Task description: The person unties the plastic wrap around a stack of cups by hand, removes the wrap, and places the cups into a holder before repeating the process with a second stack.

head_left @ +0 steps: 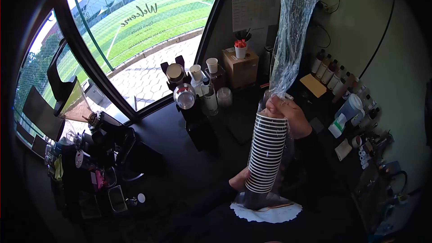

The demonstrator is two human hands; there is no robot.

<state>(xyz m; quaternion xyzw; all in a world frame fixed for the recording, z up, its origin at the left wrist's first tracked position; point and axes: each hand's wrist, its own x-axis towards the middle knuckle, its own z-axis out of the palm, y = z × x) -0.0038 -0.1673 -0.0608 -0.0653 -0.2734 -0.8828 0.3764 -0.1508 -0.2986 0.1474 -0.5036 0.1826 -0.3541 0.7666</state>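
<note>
A tall stack of white paper cups (267, 153) stands slightly tilted in front of me, inside a clear plastic sleeve (290, 40). My right hand (288, 112) is closed at the top of the stack, its fingers gathering the plastic just above the uppermost rim. The loose upper part of the sleeve rises high above that hand. Lower down, my left hand (239, 180) grips the stack from its left side, with most of its fingers hidden behind the cups. Below the cups is a white, scallop-edged piece (266, 213).
A coffee grinder (103, 128) and bar tools stand left by the window. Cups and a bottle (209, 96) sit mid-counter, beside a cardboard box (241, 68) bearing a cup of red items. Several syrup bottles (330, 72) and a blue-white jug (350, 108) line the right wall.
</note>
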